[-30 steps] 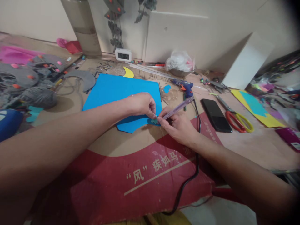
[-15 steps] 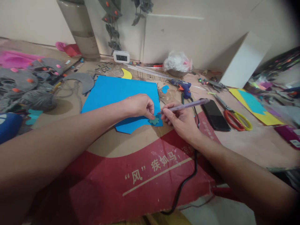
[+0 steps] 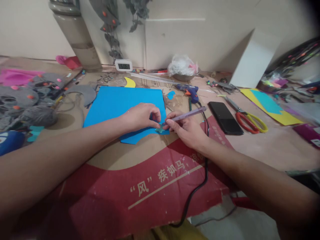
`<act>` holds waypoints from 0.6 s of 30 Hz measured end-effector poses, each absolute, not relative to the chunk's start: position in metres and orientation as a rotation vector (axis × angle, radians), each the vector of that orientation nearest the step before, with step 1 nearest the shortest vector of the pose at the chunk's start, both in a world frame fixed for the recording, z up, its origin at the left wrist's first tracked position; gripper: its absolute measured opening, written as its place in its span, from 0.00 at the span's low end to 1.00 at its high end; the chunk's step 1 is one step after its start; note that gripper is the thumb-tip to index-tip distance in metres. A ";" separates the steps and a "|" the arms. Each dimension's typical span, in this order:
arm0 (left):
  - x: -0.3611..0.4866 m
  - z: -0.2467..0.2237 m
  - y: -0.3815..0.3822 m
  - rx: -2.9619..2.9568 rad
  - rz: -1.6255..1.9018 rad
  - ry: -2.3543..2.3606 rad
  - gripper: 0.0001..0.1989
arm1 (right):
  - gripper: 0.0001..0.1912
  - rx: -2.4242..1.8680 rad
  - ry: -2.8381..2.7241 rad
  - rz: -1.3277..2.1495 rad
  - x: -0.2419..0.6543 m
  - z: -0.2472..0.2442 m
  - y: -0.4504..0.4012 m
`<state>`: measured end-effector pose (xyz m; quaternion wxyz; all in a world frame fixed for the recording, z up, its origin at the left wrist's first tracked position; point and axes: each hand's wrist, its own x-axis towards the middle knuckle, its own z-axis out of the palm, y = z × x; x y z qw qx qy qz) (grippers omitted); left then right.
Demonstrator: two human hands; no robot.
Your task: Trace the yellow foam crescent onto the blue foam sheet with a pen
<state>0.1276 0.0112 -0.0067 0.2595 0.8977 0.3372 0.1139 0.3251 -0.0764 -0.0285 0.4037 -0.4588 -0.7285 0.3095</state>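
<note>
A blue sheet [image 3: 120, 103] of craft paper or foam, with a notched lower edge, lies on the cardboard. My left hand [image 3: 143, 116] rests over it with curled fingers, the thumb tip holding down a small green star-like cut-out [image 3: 160, 130] near the sheet's lower right corner. My right hand [image 3: 186, 130] is closed around a light purple pen [image 3: 190, 114], its tip against the cut-out's edge. Fingertips partly cover the cut-out. Beyond the right hand are small blue scraps [image 3: 171, 95] and a blue glue gun [image 3: 191, 91].
To the right lie a black phone [image 3: 225, 117], scissors [image 3: 250, 121] with red and yellow handles, and yellow sheets [image 3: 287, 118]. A black cable [image 3: 192, 196] runs down the front. Grey felt pieces [image 3: 20, 96] crowd the left; a white clock [image 3: 123, 65] stands at the back.
My view has shifted slightly. The left fingers have lifted and spread a little from the thumb. The pen tip has come down onto the green cut-out's edge.
</note>
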 end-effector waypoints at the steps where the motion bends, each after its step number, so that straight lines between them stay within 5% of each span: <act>1: 0.126 -0.009 0.010 2.465 0.376 0.858 0.07 | 0.15 -1.154 -1.835 0.789 0.325 -0.029 -0.076; 18: 0.106 -0.014 0.006 2.967 0.480 0.059 0.11 | 0.14 -1.168 -1.768 0.870 0.324 -0.031 -0.074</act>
